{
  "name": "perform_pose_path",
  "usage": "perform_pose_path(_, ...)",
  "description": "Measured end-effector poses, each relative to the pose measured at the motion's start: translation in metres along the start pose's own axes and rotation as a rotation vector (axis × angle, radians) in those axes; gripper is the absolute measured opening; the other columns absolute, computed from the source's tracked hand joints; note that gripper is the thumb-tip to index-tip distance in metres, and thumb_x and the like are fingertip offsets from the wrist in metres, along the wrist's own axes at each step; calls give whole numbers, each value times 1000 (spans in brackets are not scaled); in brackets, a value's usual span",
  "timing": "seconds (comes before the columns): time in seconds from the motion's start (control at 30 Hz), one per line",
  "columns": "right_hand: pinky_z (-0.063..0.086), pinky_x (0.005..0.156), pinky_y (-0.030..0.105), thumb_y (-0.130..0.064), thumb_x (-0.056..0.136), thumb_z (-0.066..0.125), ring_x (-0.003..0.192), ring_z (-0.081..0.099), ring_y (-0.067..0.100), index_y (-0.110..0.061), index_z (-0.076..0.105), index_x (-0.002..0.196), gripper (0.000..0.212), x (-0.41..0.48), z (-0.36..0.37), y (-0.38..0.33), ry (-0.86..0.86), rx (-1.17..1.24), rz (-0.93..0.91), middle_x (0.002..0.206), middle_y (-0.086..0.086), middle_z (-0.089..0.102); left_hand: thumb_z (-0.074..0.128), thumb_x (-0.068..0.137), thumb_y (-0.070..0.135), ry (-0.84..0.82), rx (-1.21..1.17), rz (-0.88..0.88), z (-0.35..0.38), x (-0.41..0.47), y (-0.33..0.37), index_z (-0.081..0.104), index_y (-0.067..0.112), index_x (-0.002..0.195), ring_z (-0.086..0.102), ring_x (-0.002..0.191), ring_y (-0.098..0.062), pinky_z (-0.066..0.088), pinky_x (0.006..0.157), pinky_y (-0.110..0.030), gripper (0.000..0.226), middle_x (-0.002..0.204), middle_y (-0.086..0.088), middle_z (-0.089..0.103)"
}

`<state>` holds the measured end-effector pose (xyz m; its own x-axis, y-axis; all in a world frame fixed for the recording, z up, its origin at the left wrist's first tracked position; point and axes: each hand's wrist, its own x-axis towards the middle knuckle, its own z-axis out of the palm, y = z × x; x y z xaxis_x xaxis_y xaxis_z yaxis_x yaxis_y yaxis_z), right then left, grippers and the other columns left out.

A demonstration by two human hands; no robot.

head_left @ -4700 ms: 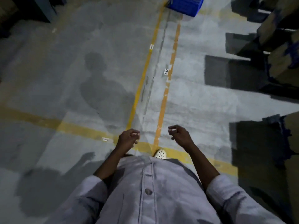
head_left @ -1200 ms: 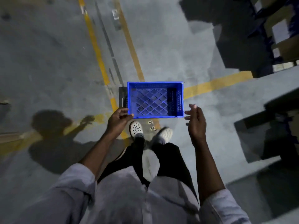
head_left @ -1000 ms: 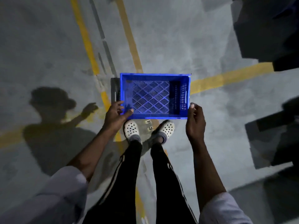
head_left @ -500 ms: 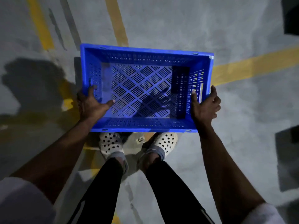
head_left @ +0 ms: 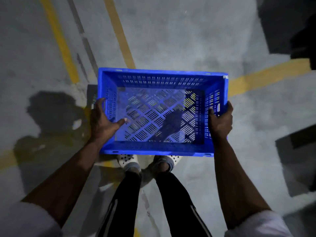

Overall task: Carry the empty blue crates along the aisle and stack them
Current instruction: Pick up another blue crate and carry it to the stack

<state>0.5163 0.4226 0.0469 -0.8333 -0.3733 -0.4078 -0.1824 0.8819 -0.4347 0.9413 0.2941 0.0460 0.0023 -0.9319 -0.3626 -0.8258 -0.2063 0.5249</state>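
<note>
Nearest the camera, both forearms run out of pale sleeves (head_left: 25, 219) and reach forward and down, either side of legs in black trousers (head_left: 123, 202). White dotted shoes (head_left: 127, 159) show just under the crate's near edge. The left hand (head_left: 102, 122) clamps the left short wall, fingers down the outside and thumb hooked over the rim, pointing in across the slatted base. The right hand (head_left: 220, 122) grips the right short wall the same way, fingers curled round the outside and thumb inside. Between them the crate (head_left: 162, 72) sits level and empty, long side across the body. Floor shows through its grid, and it hides the toes of the shoes, so it looks lifted clear of the floor (head_left: 171, 40) rather than resting there. The step in hand is the pick-up turning into the carry. Next the person should straighten up, keep the crate level and close to the body, and walk the aisle. No stack or second crate is in view, so the head must come up to find it. Beyond lie yellow floor lines (head_left: 59, 40) and dark shapes (head_left: 290, 23) at far right, too dim to name.
</note>
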Motion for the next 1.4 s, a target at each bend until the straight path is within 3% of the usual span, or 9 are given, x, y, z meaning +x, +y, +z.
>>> perform_pose_path(0.23, 51, 110, 58, -61, 88, 61, 128, 66, 45, -29, 35, 165, 87, -87, -157, -38, 21, 79, 69, 141, 19, 68, 100, 69, 58, -45, -66, 36, -136, -55, 105, 42, 37, 163, 61, 142, -38, 54, 115, -56, 113, 160, -10, 57)
perform_pose_path(0.4, 55, 100, 51, -54, 94, 61, 120, 70, 41, -36, 35, 162, 75, -147, -259, -56, 38, 128, 52, 134, 13, 71, 98, 81, 45, -103, -165, 102, -224, -97, 187, 42, 24, 170, 57, 142, -16, 40, 114, -23, 107, 162, -4, 57)
perform_pose_path(0.63, 54, 98, 48, -47, 102, 62, 119, 69, 40, -48, 37, 159, 63, -258, -371, -51, 146, 215, 12, 135, 9, 72, 81, 83, 72, -127, -225, 180, -298, -136, 241, 37, 49, 172, 63, 147, -24, 54, 119, -46, 102, 167, 7, 60)
perform_pose_path(0.83, 58, 93, 46, -51, 104, 64, 105, 73, 34, -56, 44, 153, 53, -366, -412, -16, 347, 378, 115, 117, 7, 77, 79, 99, 47, -235, -172, 371, -333, -148, 276, 35, 61, 167, 70, 136, -27, 56, 114, -49, 82, 161, 9, 66)
perform_pose_path(0.9, 56, 91, 43, -54, 105, 64, 108, 74, 37, -53, 47, 152, 50, -389, -417, 1, 409, 433, 188, 119, 9, 77, 73, 102, 36, -343, -182, 416, -332, -144, 290, 38, 68, 163, 74, 120, -26, 60, 109, -51, 78, 153, 6, 71)
perform_pose_path(1.0, 48, 86, 39, -55, 106, 61, 109, 72, 39, -44, 53, 152, 48, -418, -426, 28, 515, 496, 302, 117, 11, 76, 62, 97, 33, -504, -197, 450, -309, -132, 310, 39, 76, 160, 76, 80, -38, 67, 82, -66, 80, 130, -16, 80)
perform_pose_path(1.13, 52, 91, 40, -52, 108, 60, 110, 72, 35, -42, 56, 152, 46, -455, -439, 55, 647, 566, 403, 122, 10, 76, 57, 99, 53, -634, -145, 622, -270, -134, 345, 36, 74, 163, 71, 115, -64, 62, 92, -78, 71, 146, -12, 74)
perform_pose_path(1.27, 54, 99, 43, -52, 108, 60, 121, 70, 35, -44, 54, 157, 50, -495, -452, 89, 754, 606, 500, 135, 11, 74, 57, 115, 45, -676, -109, 832, -247, -189, 397, 37, 65, 168, 70, 137, -39, 58, 112, -62, 60, 163, 15, 60)
perform_pose_path(1.4, 52, 102, 41, -51, 108, 61, 125, 70, 34, -46, 53, 158, 50, -530, -456, 130, 874, 646, 602, 141, 6, 73, 53, 119, 49, -745, -62, 954, -203, -239, 433, 38, 61, 168, 67, 141, -33, 55, 116, -56, 53, 167, 11, 60)
